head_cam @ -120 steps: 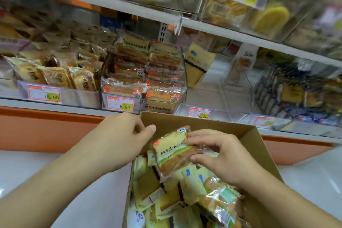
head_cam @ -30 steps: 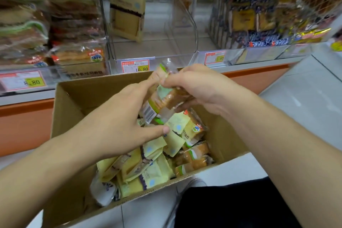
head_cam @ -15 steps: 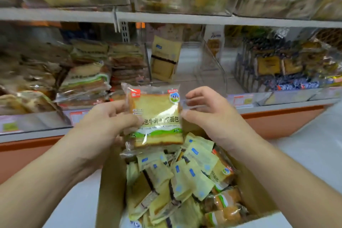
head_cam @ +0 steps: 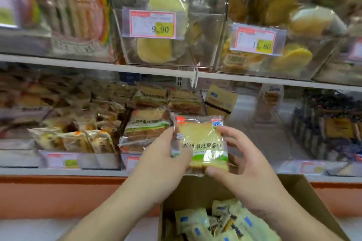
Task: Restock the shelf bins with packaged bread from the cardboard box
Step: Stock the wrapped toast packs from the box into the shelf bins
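Observation:
A clear-wrapped toast bread pack with a green band and Chinese print is held upright in front of the lower shelf. My left hand grips its left edge and my right hand pinches its right side and bottom corner. The pack hovers just ahead of a clear bin stacked with the same kind of bread. Below my wrists the open cardboard box holds several yellow-green bread packs.
A nearly bare clear bin stands right of the stacked one, with a yellow pouch at its back. Full bins flank both sides. The upper shelf carries clear bins with price tags. An orange base strip runs under the shelf.
Both hands have carried the bread pack up and forward from over the box toward the lower shelf bin. The view has tilted upward, showing more of the upper shelf.

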